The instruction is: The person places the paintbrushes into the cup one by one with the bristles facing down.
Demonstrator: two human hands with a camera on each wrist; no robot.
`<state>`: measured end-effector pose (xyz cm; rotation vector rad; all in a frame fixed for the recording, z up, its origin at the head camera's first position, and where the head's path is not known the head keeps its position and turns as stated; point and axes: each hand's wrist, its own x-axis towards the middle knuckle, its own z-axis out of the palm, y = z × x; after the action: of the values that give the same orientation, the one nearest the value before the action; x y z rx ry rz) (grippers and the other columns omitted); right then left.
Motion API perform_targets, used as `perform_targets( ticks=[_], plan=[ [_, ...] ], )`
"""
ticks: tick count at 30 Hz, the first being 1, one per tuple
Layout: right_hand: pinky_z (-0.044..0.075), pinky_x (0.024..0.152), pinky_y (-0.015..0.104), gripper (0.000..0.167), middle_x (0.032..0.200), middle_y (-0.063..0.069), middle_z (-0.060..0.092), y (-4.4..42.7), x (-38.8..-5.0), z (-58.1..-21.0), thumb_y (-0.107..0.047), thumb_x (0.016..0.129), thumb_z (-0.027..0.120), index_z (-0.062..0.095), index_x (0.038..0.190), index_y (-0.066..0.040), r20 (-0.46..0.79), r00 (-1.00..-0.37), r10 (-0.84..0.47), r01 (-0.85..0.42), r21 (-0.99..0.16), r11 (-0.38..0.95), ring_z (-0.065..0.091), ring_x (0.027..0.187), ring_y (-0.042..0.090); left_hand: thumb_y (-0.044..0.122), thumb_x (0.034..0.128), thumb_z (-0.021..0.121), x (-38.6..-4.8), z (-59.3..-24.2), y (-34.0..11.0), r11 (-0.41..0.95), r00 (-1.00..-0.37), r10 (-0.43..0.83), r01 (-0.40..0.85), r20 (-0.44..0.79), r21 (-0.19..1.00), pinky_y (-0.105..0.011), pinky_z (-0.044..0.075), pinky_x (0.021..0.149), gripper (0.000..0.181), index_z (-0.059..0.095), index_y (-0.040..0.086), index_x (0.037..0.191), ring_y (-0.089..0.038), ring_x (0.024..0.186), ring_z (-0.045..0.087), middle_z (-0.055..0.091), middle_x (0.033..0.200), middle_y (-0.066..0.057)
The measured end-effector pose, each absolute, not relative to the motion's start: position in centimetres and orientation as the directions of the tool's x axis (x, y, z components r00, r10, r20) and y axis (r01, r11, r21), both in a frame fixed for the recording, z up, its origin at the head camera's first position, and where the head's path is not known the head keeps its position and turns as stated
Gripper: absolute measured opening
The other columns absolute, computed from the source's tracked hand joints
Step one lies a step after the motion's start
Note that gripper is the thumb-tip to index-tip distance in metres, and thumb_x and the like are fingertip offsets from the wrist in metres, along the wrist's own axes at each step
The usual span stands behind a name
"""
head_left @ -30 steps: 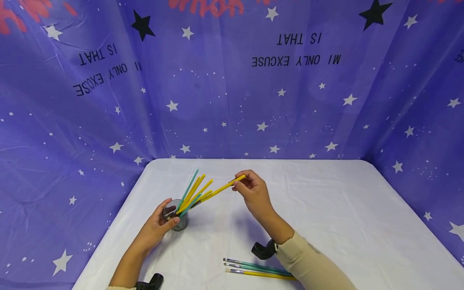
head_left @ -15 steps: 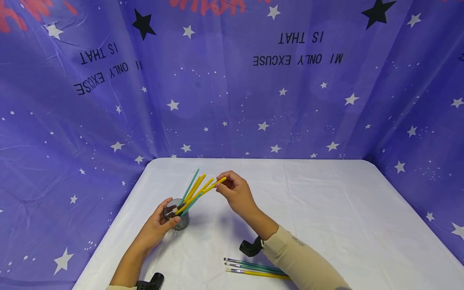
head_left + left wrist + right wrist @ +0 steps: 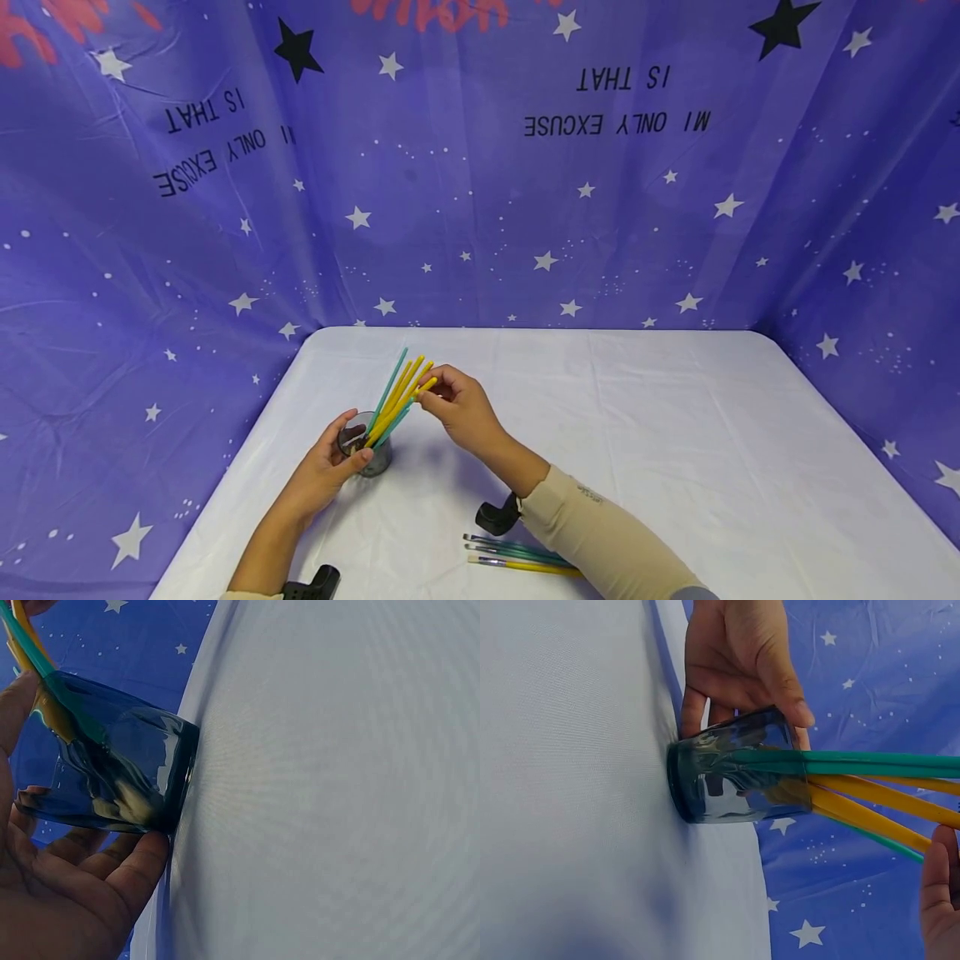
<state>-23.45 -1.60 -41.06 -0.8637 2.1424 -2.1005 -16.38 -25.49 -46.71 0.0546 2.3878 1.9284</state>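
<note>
Ok, L hand (image 3: 322, 468) grips glass (image 3: 378, 463) w/ brushes (image 3: 877, 763); R hand (image 3: 467, 414) pinches yellow brush (image 3: 397, 411).

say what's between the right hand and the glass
In the right wrist view, yellow and teal brush handles reach from the glass toward the right hand.
</note>
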Motion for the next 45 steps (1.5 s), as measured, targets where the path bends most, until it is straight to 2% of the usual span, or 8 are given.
perform_targets(
  ticks=[6,11,17,31,39,45],
  plan=[
    [0.051,0.070,0.022,0.010,0.095,0.012,0.066,-2.1,-23.3,-41.1,0.002,0.092,0.066,0.064,0.102,0.001,0.373,-0.836,-0.403,-0.385,-0.921,-0.055,0.061,0.078,0.011,0.015,0.0982,0.065,-16.3,-46.5,-25.4,0.203,-0.996,0.083,-0.017,-0.035,0.979,-0.022,0.045,0.094,0.077,0.016,0.010,0.158,-0.041,0.137,0.038,0.032,0.152,-0.030],
    [0.053,0.074,0.024,0.010,0.095,0.011,0.066,-2.5,-23.2,-41.5,-0.001,0.092,0.066,0.065,0.102,0.000,0.353,-0.836,-0.420,-0.369,-0.928,-0.045,0.064,0.082,0.014,0.015,0.0986,0.064,-16.3,-46.5,-25.5,0.204,-0.996,0.088,-0.014,-0.033,0.979,-0.021,0.045,0.094,0.077,0.015,0.009,0.158,-0.041,0.138,0.037,0.031,0.152,-0.030],
    [0.053,0.077,0.024,0.014,0.100,0.004,0.069,-1.7,-23.2,-42.0,-0.006,0.093,0.069,0.067,0.107,-0.003,0.291,-0.842,-0.455,-0.357,-0.932,0.064,0.066,0.093,0.016,0.017,0.0985,0.065,-16.2,-46.5,-25.5,0.208,-0.995,0.088,-0.016,-0.035,0.978,-0.022,0.044,0.095,0.078,0.015,0.010,0.158,-0.041,0.140,0.035,0.030,0.153,-0.030],
    [0.053,0.077,0.031,0.007,0.093,-0.003,0.068,7.3,-22.9,-42.5,-0.012,0.093,0.070,0.069,0.100,-0.013,0.301,-0.823,-0.482,-0.440,-0.874,0.205,0.064,0.091,0.015,0.016,0.0980,0.065,-16.3,-46.6,-25.7,0.213,-0.995,0.094,-0.009,-0.030,0.977,-0.021,0.043,0.095,0.078,0.015,0.010,0.158,-0.041,0.140,0.033,0.029,0.153,-0.030],
    [0.052,0.080,0.030,0.007,0.093,-0.004,0.067,12.1,-21.8,-42.6,-0.014,0.093,0.070,0.068,0.100,-0.015,0.252,-0.831,-0.496,-0.434,-0.851,0.294,0.064,0.090,0.015,0.015,0.0980,0.065,-16.3,-46.5,-25.7,0.219,-0.996,0.089,0.000,-0.020,0.976,-0.020,0.043,0.094,0.077,0.016,0.009,0.158,-0.042,0.139,0.036,0.031,0.152,-0.031],
    [0.053,0.077,0.030,0.006,0.092,-0.006,0.067,15.3,-20.7,-43.3,-0.016,0.094,0.070,0.068,0.099,-0.017,0.198,-0.835,-0.513,-0.420,-0.832,0.362,0.064,0.087,0.014,0.016,0.0982,0.065,-16.2,-46.4,-25.6,0.227,-0.995,0.092,-0.011,-0.033,0.974,-0.020,0.043,0.095,0.078,0.015,0.009,0.158,-0.042,0.139,0.036,0.031,0.152,-0.030]
  ],
)
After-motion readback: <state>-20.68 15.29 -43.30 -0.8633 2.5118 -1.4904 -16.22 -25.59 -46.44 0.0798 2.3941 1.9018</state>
